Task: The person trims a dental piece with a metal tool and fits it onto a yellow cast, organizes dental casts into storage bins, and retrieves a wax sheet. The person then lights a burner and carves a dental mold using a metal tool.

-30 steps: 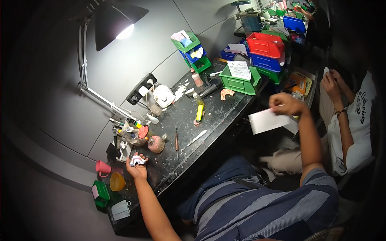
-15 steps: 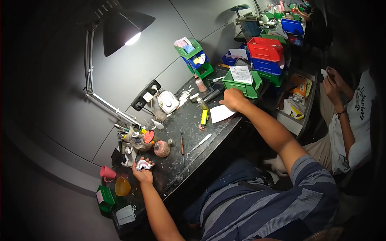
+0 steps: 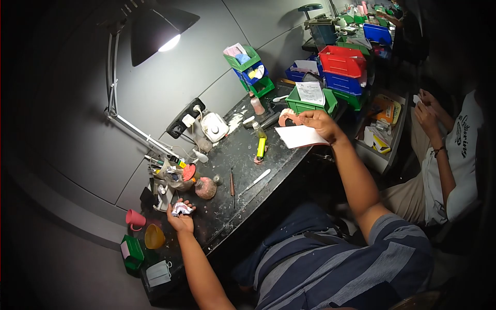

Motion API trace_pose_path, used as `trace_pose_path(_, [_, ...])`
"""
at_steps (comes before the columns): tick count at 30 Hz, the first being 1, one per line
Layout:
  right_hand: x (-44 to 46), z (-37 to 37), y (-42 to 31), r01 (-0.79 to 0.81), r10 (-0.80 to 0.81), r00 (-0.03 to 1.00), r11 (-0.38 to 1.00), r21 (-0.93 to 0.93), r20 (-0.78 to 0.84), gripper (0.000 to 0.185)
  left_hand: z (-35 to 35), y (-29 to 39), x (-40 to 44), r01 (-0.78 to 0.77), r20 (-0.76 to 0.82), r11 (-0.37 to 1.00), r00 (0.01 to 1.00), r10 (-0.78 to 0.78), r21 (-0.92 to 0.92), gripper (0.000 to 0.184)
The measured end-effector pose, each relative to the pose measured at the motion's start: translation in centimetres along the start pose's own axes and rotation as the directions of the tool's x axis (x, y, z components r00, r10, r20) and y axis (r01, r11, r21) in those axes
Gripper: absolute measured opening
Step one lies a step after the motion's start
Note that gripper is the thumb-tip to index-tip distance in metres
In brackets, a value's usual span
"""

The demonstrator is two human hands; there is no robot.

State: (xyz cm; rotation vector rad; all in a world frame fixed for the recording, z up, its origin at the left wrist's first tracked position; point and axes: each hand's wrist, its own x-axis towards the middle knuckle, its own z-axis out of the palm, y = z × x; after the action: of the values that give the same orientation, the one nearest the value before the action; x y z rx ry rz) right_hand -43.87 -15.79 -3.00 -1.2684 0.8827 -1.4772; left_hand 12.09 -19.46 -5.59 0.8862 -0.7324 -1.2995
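My left hand [image 3: 181, 219] is palm up at the near left part of the bench, fingers curled around a dental cast [image 3: 182, 208], whitish with pink and purple tints. At the right, my right hand [image 3: 319, 124] pinches a pinkish-brown, horseshoe-shaped dental piece [image 3: 289, 119] by one end. Just below that hand is a white pad [image 3: 299, 137] with a reddish edge; whether the fingers touch it I cannot tell. Behind the held piece stands a green bin [image 3: 310, 100] with a written paper slip in it.
On the dark bench [image 3: 222, 227] lie a carving tool [image 3: 232, 187], a white-handled knife [image 3: 261, 177] and a yellow lighter [image 3: 261, 148]. A round pinkish flask [image 3: 205, 188] stands near my left hand. A lamp [image 3: 160, 36] hangs above. At right sits a co-worker [image 3: 439, 155] beside an open drawer [image 3: 380, 129].
My right hand has come up from the front of the green bin, and the horseshoe-shaped piece now shows in its fingers. More of the white pad is visible. My left hand still holds the cast.
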Motion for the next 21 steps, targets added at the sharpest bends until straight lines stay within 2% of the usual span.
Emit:
trace_pose_path(1, [-0.3, -0.5, 0.2, -0.001, -0.019, 0.995, 0.981, 0.195, 0.101, 0.024, 0.0, 0.1, 0.0, -0.002, -0.003, 1.0, 1.0, 0.002, -0.001, 0.055])
trace_pose_path(2, [-0.7, -0.2, 0.1, 0.002, -0.032, 0.993, 0.966, 0.258, 0.114, 0.024, 0.1, 0.1, -0.1, -0.001, 0.0, 1.0, 1.0, 0.001, 0.004, 0.055])
trace_pose_path(7, [-0.5, -0.1, 1.5, -0.03, -0.023, 0.992, 0.916, 0.399, 0.128, 0.022, 0.0, 0.1, -0.1, -0.009, 0.013, 1.0, 1.0, 0.009, -0.005, 0.056])
trace_pose_path(9, [0.2, -0.1, 2.8, -0.086, -0.06, 0.981, 0.72, 0.689, 0.186, 0.028, -0.1, 0.1, -0.1, -0.007, 0.014, 1.0, 1.0, 0.007, -0.001, 0.056])
trace_pose_path(10, [0.1, -0.3, 3.0, -0.116, -0.063, 0.973, 0.698, 0.707, 0.221, 0.025, -0.1, 0.1, -0.1, -0.007, 0.017, 1.0, 1.0, 0.007, -0.001, 0.057])
trace_pose_path(13, [-0.3, 0.1, 1.9, -0.133, -0.003, 0.981, 0.713, 0.689, 0.193, 0.023, 0.0, 0.1, -0.1, -0.007, 0.009, 1.0, 1.0, 0.007, 0.003, 0.057])
trace_pose_path(17, [0.0, 0.4, 2.1, -0.122, -0.053, 0.973, 0.706, 0.697, 0.224, 0.025, -0.3, 0.0, -0.1, -0.01, -0.009, 1.0, 1.0, 0.01, 0.008, 0.057])
trace_pose_path(18, [0.0, 0.5, 2.1, -0.041, 0.002, 0.997, 0.877, 0.479, 0.081, 0.025, -0.3, 0.1, -0.2, -0.01, -0.003, 1.0, 1.0, 0.01, 0.009, 0.057])
trace_pose_path(19, [-0.3, 1.1, 1.3, 0.006, 0.01, 0.997, 0.977, 0.211, -0.075, 0.026, -0.1, 0.1, 0.0, -0.011, 0.007, 1.0, 1.0, 0.011, 0.008, 0.056])
trace_pose_path(20, [-0.8, 1.6, 0.4, 0.026, -0.028, 0.991, 0.999, -0.022, -0.129, 0.027, 0.0, 0.1, 0.0, -0.013, 0.007, 1.0, 1.0, 0.013, 0.007, 0.056])
trace_pose_path(21, [-0.9, 2.1, 0.5, 0.033, -0.056, 0.979, 0.992, -0.119, -0.196, 0.024, -0.1, 0.0, 0.0, -0.01, 0.009, 1.0, 1.0, 0.01, 0.005, 0.056])
